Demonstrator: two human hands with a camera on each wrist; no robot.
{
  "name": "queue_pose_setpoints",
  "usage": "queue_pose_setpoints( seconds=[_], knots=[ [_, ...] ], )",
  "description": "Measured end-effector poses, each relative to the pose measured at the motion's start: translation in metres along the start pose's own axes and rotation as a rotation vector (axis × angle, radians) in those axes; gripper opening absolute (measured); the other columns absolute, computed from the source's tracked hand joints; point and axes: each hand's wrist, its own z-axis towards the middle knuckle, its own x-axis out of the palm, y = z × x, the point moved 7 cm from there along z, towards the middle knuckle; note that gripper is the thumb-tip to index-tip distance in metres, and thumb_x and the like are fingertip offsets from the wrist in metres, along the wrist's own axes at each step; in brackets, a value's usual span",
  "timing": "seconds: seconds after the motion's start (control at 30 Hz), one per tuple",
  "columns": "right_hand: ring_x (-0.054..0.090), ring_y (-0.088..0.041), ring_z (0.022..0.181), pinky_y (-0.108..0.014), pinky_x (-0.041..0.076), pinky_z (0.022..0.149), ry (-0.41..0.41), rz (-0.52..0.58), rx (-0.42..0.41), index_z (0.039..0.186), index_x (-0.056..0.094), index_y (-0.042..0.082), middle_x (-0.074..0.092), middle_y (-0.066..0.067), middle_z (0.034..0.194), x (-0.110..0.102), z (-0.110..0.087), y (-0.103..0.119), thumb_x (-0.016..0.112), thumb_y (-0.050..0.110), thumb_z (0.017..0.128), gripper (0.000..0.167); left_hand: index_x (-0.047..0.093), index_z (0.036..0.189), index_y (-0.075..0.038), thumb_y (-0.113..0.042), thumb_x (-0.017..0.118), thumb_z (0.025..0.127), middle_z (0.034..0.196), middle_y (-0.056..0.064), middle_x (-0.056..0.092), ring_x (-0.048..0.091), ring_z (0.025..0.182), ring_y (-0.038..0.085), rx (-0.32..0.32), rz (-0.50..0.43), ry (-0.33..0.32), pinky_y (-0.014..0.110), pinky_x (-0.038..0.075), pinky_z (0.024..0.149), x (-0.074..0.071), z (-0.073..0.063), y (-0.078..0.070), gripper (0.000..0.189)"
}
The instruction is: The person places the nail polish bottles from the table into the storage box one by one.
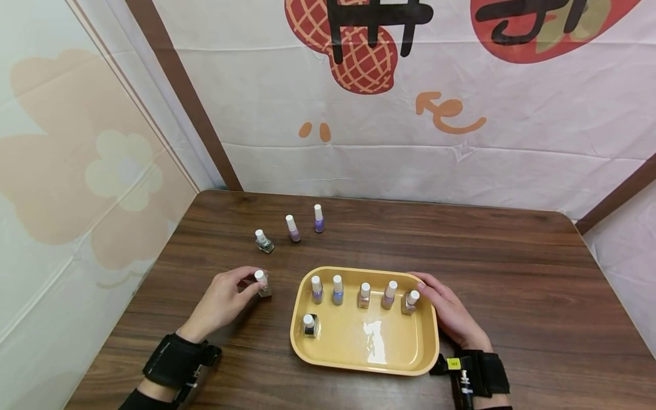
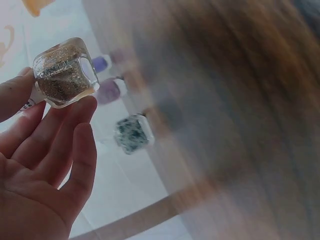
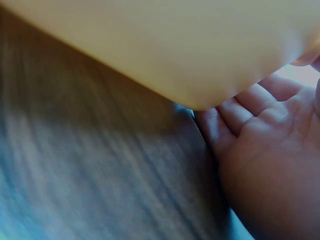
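My left hand (image 1: 225,299) pinches a nail polish bottle (image 2: 65,72) by its white cap, left of the yellow tray (image 1: 366,369). Gold glitter fills its clear glass in the left wrist view. My right hand (image 1: 453,313) grips the tray's right end, thumb over the rim and fingers along the outer wall. Inside the tray, several white-capped bottles stand in a row at the far side, among them a blue one (image 1: 337,291) and a purple one (image 1: 317,291). A dark bottle (image 1: 310,326) stands nearer, at the tray's left.
Beyond my left hand, a green-flecked bottle (image 1: 264,244), a lilac bottle (image 1: 294,230) and a violet bottle (image 1: 319,221) stand on the brown wooden table (image 1: 461,245). A printed cloth (image 1: 359,165) hangs behind the table's far edge.
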Motion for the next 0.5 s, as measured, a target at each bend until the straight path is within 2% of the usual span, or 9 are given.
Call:
queue_pose_setpoints(
  seconds=[0.27,0.5],
  knots=[
    [0.061,-0.013,0.108,-0.031,0.055,0.086,-0.009,-0.010,0.002,0.141,0.042,0.005,0.050,-0.014,0.132,0.000,0.001,0.000,0.044,0.037,0.102,0.050,0.069,0.104,-0.007,-0.013,0.072,0.086,0.092,-0.001,0.070,0.065,0.086,0.012,0.086,-0.011,-0.023,0.035,0.056,0.074,-0.004,-0.002,-0.024,0.019],
    [0.061,-0.012,0.108,-0.031,0.055,0.086,-0.003,-0.001,-0.003,0.141,0.042,0.005,0.049,-0.016,0.134,0.000,0.000,0.000,0.045,0.038,0.102,0.051,0.069,0.103,-0.009,-0.012,0.073,0.085,0.093,-0.003,0.070,0.065,0.086,0.010,0.145,-0.013,-0.048,0.031,0.056,0.073,-0.007,-0.004,-0.037,0.018]
  ],
)
